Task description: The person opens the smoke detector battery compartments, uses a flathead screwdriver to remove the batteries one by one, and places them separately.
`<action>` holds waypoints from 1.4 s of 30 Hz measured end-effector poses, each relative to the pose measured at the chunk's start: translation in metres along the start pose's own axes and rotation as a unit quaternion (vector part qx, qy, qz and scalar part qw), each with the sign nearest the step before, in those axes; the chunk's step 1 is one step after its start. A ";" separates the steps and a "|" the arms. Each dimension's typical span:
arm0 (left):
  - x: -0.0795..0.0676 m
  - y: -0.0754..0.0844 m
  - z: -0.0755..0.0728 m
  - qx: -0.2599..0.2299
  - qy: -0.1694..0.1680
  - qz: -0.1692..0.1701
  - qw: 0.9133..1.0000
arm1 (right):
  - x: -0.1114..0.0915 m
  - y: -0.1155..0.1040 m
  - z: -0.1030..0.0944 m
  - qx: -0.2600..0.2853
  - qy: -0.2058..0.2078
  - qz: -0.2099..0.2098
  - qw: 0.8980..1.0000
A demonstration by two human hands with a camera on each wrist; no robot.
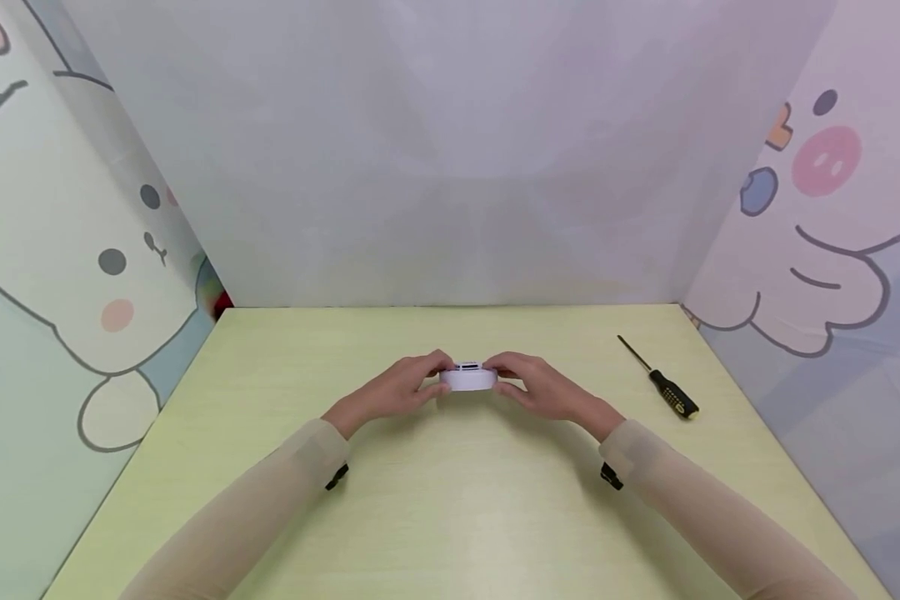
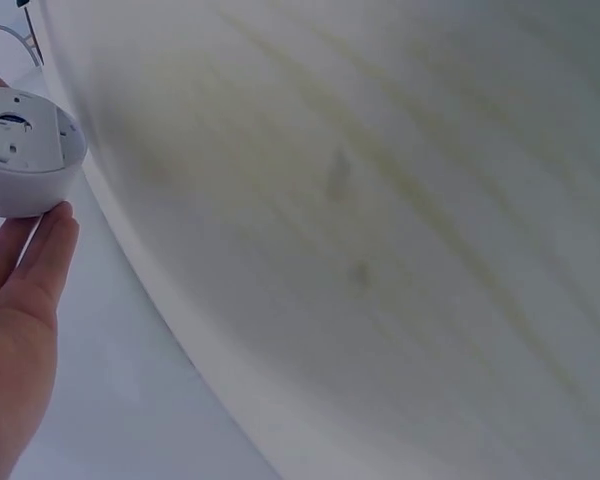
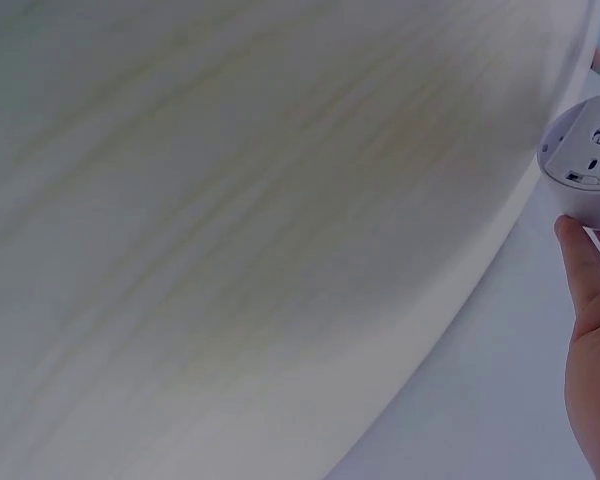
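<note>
Between my two hands is a white, round, shallow plastic device point(image 1: 468, 381), held over the middle of the table. My left hand point(image 1: 401, 386) grips its left side, thumb on the near side and fingers toward the far side. The right hand point(image 1: 543, 387) holds the opposite side in the same manner. At the left wrist view's edge, the device point(image 2: 30, 188) shows a recessed face with small holes and a slot, fingers against its wall. A round opening and small slots appear on the device point(image 3: 580, 200) in the right wrist view, partly cut off.
To the right on the pale wooden table point(image 1: 465, 517) lies a screwdriver point(image 1: 673, 394) with a black and yellow handle, its shaft pointing away. A plain light wall point(image 1: 450, 167) stands behind the table. Cartoon-printed sheets point(image 1: 840, 250) flank both sides.
</note>
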State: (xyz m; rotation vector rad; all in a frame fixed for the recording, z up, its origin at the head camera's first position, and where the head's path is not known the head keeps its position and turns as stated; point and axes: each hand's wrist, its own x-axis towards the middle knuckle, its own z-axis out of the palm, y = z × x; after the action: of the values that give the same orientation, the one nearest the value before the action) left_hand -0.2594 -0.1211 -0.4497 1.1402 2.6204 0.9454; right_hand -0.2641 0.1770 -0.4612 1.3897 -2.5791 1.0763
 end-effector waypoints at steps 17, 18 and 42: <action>0.003 0.001 0.003 0.014 0.035 -0.033 0.999 | 0.007 -0.003 0.003 -0.011 0.015 0.047 0.999; 0.003 0.002 0.003 0.014 0.037 -0.035 0.999 | 0.008 -0.003 0.003 -0.011 0.016 0.048 0.999; 0.008 0.008 0.005 0.002 0.105 -0.055 0.993 | 0.021 -0.021 0.005 0.003 0.079 0.087 0.993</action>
State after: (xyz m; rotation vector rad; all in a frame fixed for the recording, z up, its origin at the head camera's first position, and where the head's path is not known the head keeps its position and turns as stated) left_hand -0.2581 -0.1090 -0.4480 0.9327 2.8148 1.0934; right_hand -0.2599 0.1514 -0.4463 1.0482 -2.6202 1.1656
